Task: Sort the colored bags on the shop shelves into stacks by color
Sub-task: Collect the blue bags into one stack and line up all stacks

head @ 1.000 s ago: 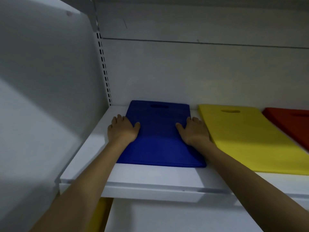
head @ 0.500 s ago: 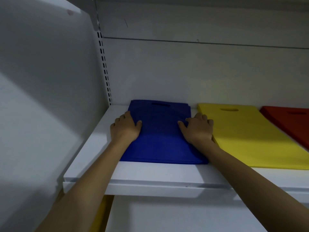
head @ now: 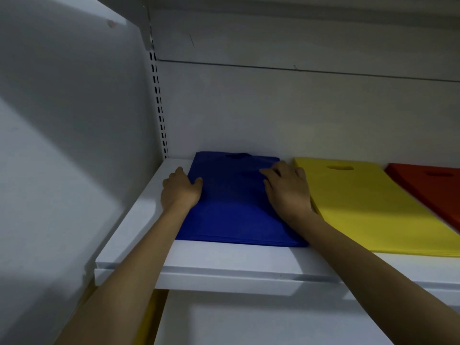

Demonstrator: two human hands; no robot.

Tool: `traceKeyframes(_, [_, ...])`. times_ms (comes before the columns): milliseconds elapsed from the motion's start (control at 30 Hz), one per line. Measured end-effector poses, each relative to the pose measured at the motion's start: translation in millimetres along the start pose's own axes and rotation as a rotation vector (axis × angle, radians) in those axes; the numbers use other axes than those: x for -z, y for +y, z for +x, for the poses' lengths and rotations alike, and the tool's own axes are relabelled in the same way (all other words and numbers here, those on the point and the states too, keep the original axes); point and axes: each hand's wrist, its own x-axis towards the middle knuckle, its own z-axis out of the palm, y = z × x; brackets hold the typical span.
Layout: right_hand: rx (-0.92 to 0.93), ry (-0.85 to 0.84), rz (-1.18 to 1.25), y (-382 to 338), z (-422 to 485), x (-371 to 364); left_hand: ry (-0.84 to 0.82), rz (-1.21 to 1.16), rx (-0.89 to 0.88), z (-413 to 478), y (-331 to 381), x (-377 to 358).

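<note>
Pinches left edge of blue bag stack [head: 234, 215] with left grip [head: 180, 192], thumb on top. Rests right grip [head: 286, 192] flat on its right side, fingers relaxed. Has stack at left end of shelf [head: 224, 260], just beside yellow bags [head: 373, 210].

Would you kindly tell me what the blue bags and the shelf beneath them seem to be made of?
Blue bags: probably non-woven fabric, matte; no shine, thin layered edges at the front, a cut-out handle slot. Shelf: smooth white, slightly glossy, with a crisp front lip; likely painted metal, though coated board cannot be ruled out.
</note>
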Motion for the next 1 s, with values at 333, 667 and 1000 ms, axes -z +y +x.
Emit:
traceKeyframes(333, [-0.105,0.005,0.337,-9,-2,18,-0.003,-0.081,-0.017,0,-1,0])
traceKeyframes(667, [-0.468,0.018,0.466,3,-8,7,-0.029,-0.003,0.008,3,-1,0])
traceKeyframes(1000, [-0.63,0.114,0.674,-2,0,13,0.184,-0.311,-0.105,1,-8,6])
